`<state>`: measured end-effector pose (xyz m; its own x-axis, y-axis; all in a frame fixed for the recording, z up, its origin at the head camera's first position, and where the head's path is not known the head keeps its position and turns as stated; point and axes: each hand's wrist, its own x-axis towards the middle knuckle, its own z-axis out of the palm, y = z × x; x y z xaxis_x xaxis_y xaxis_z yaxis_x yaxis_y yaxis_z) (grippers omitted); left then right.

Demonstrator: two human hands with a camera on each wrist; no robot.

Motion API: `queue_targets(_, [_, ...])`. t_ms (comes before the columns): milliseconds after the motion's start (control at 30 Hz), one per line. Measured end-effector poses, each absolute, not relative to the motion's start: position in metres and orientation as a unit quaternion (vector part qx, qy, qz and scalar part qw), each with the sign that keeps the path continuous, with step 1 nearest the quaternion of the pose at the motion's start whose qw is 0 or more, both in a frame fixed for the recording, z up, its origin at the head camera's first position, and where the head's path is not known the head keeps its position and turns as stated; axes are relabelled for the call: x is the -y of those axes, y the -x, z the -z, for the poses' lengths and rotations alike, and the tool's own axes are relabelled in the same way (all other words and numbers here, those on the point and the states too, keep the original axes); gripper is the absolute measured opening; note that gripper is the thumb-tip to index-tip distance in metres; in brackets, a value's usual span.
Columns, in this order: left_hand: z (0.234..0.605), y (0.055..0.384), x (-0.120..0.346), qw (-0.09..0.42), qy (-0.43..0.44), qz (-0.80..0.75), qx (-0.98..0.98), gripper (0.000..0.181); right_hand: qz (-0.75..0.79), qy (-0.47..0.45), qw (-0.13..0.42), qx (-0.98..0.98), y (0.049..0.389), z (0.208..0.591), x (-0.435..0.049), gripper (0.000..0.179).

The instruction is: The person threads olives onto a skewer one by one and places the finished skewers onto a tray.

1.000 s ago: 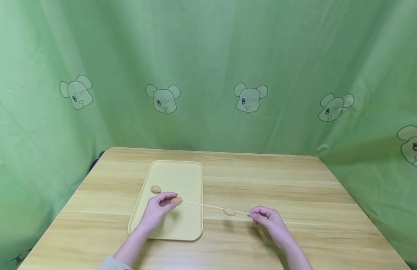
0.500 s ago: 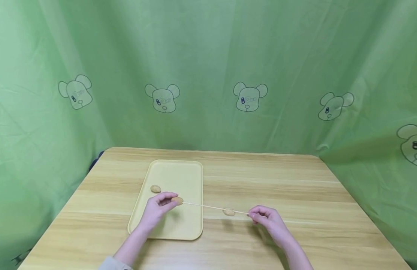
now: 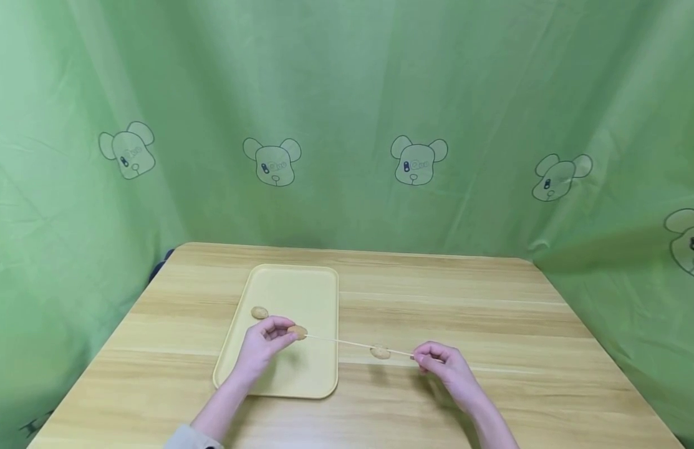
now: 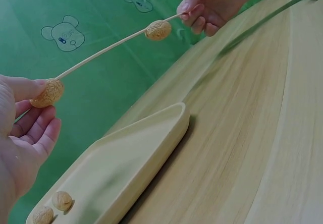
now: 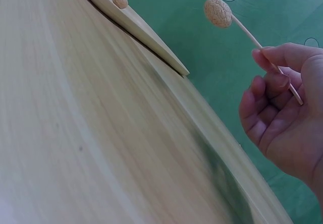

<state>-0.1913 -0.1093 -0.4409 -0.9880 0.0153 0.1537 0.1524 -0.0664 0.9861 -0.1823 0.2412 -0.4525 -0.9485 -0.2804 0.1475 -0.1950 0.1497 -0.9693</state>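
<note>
My left hand (image 3: pixel 262 344) pinches a brown, wrinkled, walnut-like ball (image 4: pixel 49 93) between thumb and fingers. The near tip of a thin wooden skewer (image 4: pixel 101 51) meets this ball; how deep it goes in is hidden. Farther along the skewer sits a second wrinkled ball (image 5: pixel 218 12), closer to my right hand (image 3: pixel 444 371). That hand pinches the skewer near its other end, and the tail of the stick crosses the palm in the right wrist view. Both hands hold the skewer above the table, the left one over a cream tray (image 3: pixel 302 383).
On the tray lies a loose ball (image 3: pixel 259 313), left of my left hand. The left wrist view shows another loose ball (image 4: pixel 43 215) beside it. The tray rests on a wooden table (image 3: pixel 436 299), with a green curtain (image 3: pixel 347 206) around its back and sides.
The ball in my left hand has shifted slightly to the right and shows more beyond the fingertips. Both hands stay almost where they were.
</note>
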Motion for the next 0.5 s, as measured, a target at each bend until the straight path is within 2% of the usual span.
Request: queue_targets(500, [0.438, 0.1881, 0.1033, 0.068, 0.066, 0.728, 0.679, 0.022, 0.632, 0.157, 0.031, -0.758, 0.1826, 0.4509, -0.2384, 0.017])
